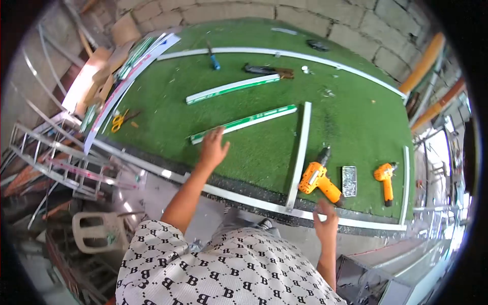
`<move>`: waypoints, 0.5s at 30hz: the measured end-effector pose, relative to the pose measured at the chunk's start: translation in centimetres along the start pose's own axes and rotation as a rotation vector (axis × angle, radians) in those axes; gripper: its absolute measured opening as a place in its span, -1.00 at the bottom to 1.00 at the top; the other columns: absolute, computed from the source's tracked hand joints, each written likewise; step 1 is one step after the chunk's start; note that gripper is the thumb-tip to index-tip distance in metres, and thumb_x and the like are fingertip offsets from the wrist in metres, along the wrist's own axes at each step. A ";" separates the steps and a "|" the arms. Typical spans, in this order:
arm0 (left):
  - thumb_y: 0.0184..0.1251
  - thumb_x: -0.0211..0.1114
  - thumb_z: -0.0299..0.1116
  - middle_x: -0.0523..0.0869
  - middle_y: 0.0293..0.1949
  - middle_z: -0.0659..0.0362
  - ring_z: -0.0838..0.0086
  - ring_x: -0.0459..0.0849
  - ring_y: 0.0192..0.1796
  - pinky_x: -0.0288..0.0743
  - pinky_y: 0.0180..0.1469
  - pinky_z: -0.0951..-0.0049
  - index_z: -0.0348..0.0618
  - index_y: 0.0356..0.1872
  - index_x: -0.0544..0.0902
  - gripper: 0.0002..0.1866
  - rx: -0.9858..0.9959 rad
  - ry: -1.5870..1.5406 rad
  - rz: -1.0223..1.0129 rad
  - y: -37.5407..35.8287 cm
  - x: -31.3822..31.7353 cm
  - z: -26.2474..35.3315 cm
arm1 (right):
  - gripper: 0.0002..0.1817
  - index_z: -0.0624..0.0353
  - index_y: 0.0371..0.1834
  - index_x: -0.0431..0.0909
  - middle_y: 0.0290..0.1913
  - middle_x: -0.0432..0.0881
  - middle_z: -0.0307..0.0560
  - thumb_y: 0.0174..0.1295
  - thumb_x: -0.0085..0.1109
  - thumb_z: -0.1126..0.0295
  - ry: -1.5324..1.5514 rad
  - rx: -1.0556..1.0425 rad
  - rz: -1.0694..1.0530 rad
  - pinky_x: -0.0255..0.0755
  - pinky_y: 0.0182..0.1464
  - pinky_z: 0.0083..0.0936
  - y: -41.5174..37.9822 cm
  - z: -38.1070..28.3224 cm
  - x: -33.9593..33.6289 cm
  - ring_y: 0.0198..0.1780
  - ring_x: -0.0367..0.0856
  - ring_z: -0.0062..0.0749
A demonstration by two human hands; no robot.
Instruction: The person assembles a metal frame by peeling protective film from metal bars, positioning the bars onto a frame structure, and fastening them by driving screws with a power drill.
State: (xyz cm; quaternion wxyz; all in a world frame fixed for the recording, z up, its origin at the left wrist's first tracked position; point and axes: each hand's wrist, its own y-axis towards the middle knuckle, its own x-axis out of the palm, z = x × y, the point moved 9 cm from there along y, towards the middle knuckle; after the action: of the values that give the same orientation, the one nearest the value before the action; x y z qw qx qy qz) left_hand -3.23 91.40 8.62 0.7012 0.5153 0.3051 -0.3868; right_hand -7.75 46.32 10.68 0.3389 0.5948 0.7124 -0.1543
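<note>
My left hand (213,150) reaches over the green work surface, thumb apart and fingers stretched to the near edge of a white profile bar with a green label (254,120). A second green-labelled profile bar (231,89) lies farther back. My right hand (328,217) hovers at the front edge with its fingers apart and nothing visible in them. Just beyond it rests a larger orange cordless drill (319,181), handle toward me. Beside the drill are a small tray of screws (349,181) and a white crossbar (301,152) joining the front rail (244,197).
A smaller orange drill (386,180) lies at the right. Yellow scissors (118,122), a blue-handled tool (213,60) and a dark hand tool (264,69) lie on the green surface. Long strips (129,81) stack at the left edge. A plastic chair (99,231) and ladder (66,170) stand left.
</note>
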 end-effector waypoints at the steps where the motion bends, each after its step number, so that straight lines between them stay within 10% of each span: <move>1: 0.18 0.38 -0.23 0.57 0.17 -0.10 -0.03 0.53 0.15 0.39 0.22 0.05 -0.18 0.26 0.44 -0.38 0.013 0.007 -0.016 1.2 0.6 -1.4 | -0.52 0.27 0.13 0.53 -0.07 0.68 0.10 0.06 0.29 0.54 -0.018 0.012 0.036 0.54 0.00 -0.31 -1.6 0.0 -0.2 -0.10 0.69 -0.12; 7: 0.29 0.30 -0.05 0.71 -0.16 -0.04 0.12 0.71 -0.19 0.56 -0.17 0.07 -0.18 -0.05 0.63 -0.59 -0.001 -0.045 -0.226 5.3 5.2 -7.3 | -0.63 0.36 0.04 0.59 -0.24 0.73 -0.05 0.12 0.22 0.61 0.223 0.294 0.161 0.57 -0.10 -0.56 -4.8 -3.3 2.3 -0.18 0.70 -0.49; 10: 0.52 -0.07 0.12 0.65 -0.57 0.11 0.41 0.63 -0.59 0.51 -0.50 0.30 -0.28 -0.27 0.67 -0.40 -0.357 -0.790 -0.784 2.1 6.6 -8.2 | -0.63 0.29 0.00 0.60 -0.16 0.70 0.05 0.05 0.26 0.59 0.214 0.279 0.314 0.56 -0.12 -0.47 -3.0 -7.9 2.7 -0.17 0.72 -0.27; 15: 0.54 -0.20 0.18 0.60 -0.55 0.18 0.52 0.54 -0.62 0.46 -0.54 0.53 -0.23 -0.23 0.60 -0.37 -0.644 -1.223 -1.437 -7.8 -2.0 -5.6 | -0.61 0.22 0.04 0.58 -0.11 0.67 0.05 0.09 0.31 0.50 -0.006 -0.009 0.512 0.53 -0.09 -0.39 3.2 -20.5 1.7 -0.18 0.68 -0.14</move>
State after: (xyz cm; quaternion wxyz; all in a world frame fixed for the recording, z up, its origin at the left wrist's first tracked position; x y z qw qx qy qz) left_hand -11.08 95.88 4.95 0.4435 -0.2946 0.2213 -0.8171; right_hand -10.93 61.08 24.94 0.3717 0.7539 0.5381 -0.0622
